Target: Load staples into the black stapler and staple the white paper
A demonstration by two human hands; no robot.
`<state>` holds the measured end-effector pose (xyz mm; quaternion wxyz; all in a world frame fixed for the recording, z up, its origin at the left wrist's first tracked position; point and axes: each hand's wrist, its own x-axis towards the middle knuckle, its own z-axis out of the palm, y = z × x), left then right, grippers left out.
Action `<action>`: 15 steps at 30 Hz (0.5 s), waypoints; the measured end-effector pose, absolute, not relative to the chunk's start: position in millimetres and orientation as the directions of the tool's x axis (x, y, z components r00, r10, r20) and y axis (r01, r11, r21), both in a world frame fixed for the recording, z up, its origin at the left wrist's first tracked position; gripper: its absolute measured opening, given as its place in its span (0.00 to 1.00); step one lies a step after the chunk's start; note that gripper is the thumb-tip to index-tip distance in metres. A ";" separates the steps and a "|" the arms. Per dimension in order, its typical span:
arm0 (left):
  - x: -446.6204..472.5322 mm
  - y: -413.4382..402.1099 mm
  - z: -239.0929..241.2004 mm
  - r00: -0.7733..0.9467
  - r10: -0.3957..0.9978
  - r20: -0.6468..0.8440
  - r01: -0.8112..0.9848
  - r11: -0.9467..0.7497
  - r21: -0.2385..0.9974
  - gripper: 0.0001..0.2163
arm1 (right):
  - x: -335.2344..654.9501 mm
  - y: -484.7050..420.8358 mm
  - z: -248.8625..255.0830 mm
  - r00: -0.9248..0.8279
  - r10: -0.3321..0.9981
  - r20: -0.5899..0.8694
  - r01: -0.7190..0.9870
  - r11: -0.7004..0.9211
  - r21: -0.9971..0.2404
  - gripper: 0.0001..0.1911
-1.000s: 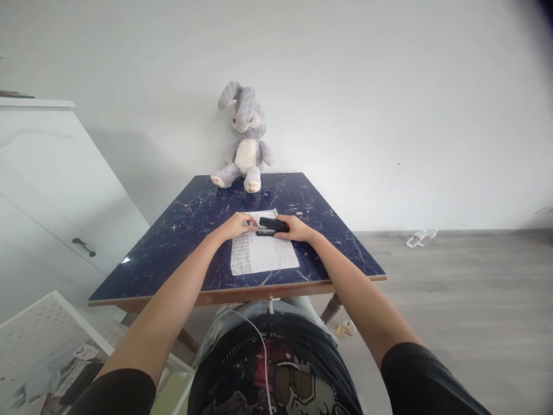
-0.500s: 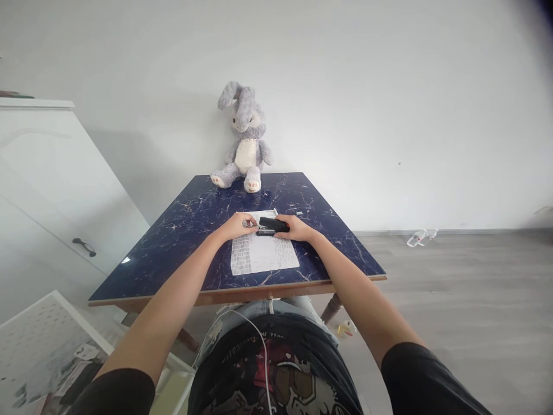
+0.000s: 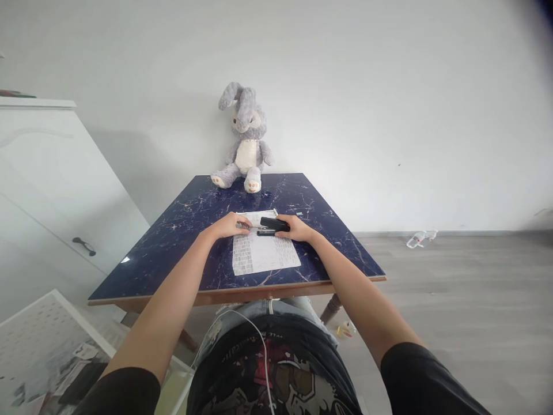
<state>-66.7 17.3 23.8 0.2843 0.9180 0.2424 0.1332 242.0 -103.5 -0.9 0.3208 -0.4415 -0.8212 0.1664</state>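
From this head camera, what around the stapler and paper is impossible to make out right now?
- Head view: the print on the paper is too small to read.
- The stapler rear is covered by the right hand; its grip is hidden.
- What the left hand fingertips pinch is too small to tell.
- Whether the paper is one sheet or several cannot be told.
- The table legs are mostly hidden by the tabletop.

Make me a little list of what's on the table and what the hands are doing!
table: dark blue marbled top
paper: printed sheet lying flat near the front edge
stapler: black, on the paper's far end
right hand: resting on the stapler
left hand: fingertips on the paper beside the stapler
toy: grey plush bunny sitting against the wall
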 end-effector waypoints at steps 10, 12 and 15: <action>-37.7 0.4 15.9 0.774 0.545 0.322 0.202 -0.695 0.690 0.12 | 229.2 -106.6 1.6 -0.304 0.836 0.456 0.494 0.548 -0.675 0.23; -29.3 -3.9 15.7 0.748 0.558 0.361 0.195 -0.703 0.684 0.12 | 224.7 -107.8 3.8 -0.292 0.833 0.470 0.472 0.552 -0.687 0.23; -24.0 -7.4 18.3 0.734 0.562 0.381 0.189 -0.708 0.681 0.12 | 221.1 -109.3 6.1 -0.275 0.825 0.494 0.446 0.565 -0.695 0.22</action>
